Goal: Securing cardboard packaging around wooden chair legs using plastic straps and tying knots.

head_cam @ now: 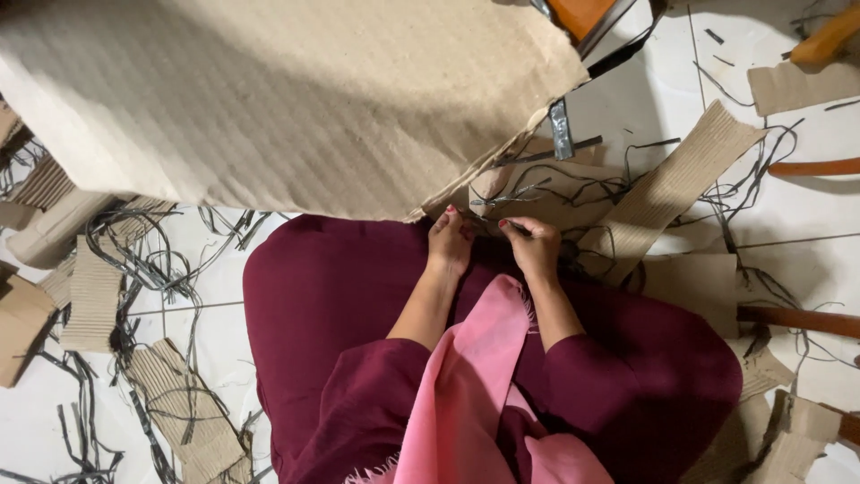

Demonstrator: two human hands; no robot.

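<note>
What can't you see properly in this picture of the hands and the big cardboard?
Head view, hard to make out:
- The big cardboard sheet: cut off by the top and left edges.
- What the right hand grips: a thin dark thing, too small to name.
- Left hand: fingertips at the cardboard's edge; whether they pinch it is unclear.
- The floor under the sheet: hidden by it.
- The orange thing top right: cut off by the edge.
</note>
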